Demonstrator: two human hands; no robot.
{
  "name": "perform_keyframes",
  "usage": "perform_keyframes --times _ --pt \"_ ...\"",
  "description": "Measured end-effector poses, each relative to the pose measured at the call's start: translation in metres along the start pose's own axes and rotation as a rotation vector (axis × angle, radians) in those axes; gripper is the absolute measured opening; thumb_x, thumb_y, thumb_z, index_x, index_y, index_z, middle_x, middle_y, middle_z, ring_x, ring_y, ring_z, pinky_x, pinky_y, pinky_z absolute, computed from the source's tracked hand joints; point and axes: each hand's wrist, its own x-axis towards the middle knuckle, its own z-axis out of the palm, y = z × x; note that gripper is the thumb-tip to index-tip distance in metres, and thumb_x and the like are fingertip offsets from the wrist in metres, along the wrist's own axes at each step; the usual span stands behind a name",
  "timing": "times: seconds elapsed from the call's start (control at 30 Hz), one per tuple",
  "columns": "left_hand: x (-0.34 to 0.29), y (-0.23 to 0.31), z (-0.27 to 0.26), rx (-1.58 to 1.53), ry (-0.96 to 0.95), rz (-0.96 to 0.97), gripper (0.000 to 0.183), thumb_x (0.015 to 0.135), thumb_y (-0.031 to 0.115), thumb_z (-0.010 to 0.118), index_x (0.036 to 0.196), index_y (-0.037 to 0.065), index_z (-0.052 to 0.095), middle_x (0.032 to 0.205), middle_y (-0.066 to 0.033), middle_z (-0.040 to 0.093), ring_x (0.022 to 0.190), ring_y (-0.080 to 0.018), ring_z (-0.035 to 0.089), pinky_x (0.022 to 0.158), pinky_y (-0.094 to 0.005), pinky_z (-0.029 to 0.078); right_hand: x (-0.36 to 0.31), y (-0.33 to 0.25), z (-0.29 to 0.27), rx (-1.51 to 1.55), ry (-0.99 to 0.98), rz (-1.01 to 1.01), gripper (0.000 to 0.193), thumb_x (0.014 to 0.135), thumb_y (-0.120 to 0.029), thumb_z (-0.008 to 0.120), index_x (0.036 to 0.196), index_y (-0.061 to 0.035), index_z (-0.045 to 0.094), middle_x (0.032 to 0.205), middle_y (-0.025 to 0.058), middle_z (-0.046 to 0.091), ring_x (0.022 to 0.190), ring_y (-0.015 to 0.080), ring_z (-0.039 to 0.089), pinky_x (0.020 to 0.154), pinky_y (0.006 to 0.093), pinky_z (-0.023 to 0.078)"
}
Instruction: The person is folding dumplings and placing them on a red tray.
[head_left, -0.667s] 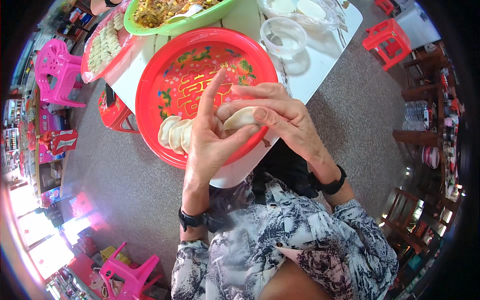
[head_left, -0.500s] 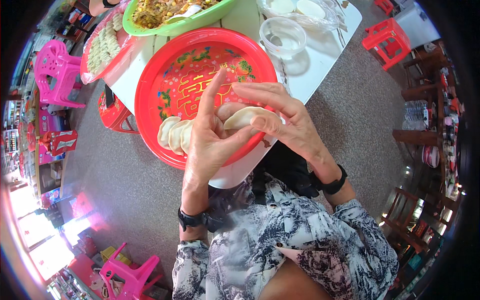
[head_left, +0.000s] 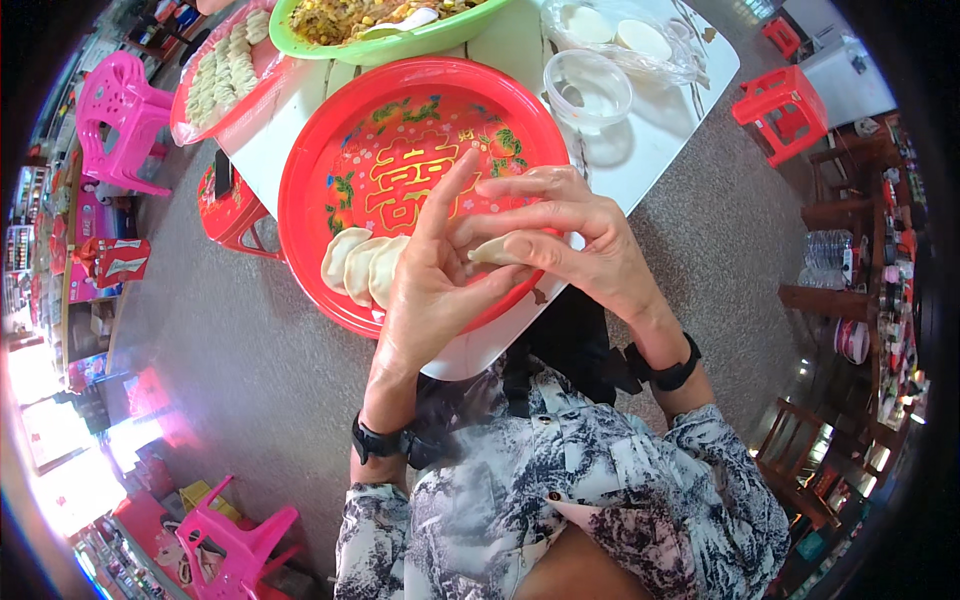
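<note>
Both my hands hold one pale dumpling (head_left: 497,250) over the near rim of a round red tray (head_left: 420,110). My left hand (head_left: 430,290) cups it from below, index finger raised. The fingers of my right hand (head_left: 575,240) pinch along its top edge. Three finished dumplings (head_left: 358,268) lie side by side on the tray's near left part, just left of my left hand. The tray sits on a white table (head_left: 640,150).
A green bowl of chopped filling (head_left: 380,25) stands beyond the tray. A pink tray of several dumplings (head_left: 220,70) sits at the far left, a clear plastic cup (head_left: 590,90) and bagged round wrappers (head_left: 625,30) at the far right. Pink (head_left: 115,110) and red stools (head_left: 785,100) surround the table.
My hands have stayed over the tray's near rim. The right fingers have shifted along the dumpling's edge, and the dumpling looks more closed.
</note>
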Motion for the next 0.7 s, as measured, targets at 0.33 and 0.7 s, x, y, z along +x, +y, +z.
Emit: perform_keyframes --times 0.33,0.7 --pt "0.0 0.003 -0.001 0.117 -0.022 -0.005 0.097 0.071 -0.016 0.059 0.151 0.011 0.011 0.109 -0.0127 0.061 0.104 -0.0182 0.061 0.091 -0.0313 0.049 0.016 -0.019 -0.008 -0.239 -0.204 -0.101 0.017 0.079 -0.023 0.071 0.09 -0.0099 0.072 0.117 0.013 0.061 0.115 0.029 0.049 0.1 0.0401 0.036" --pt "-0.005 -0.011 0.004 0.121 0.008 0.079 0.095 0.07 -0.016 0.061 0.15 0.009 0.015 0.113 -0.0134 0.058 0.11 -0.0195 0.058 0.089 -0.0311 0.049 0.025 -0.023 -0.007 -0.297 -0.462 -0.118 0.018 0.078 -0.02 0.07 0.087 -0.0052 0.068 0.105 0.0114 0.061 0.113 0.0314 0.049 0.099 0.0411 0.037"
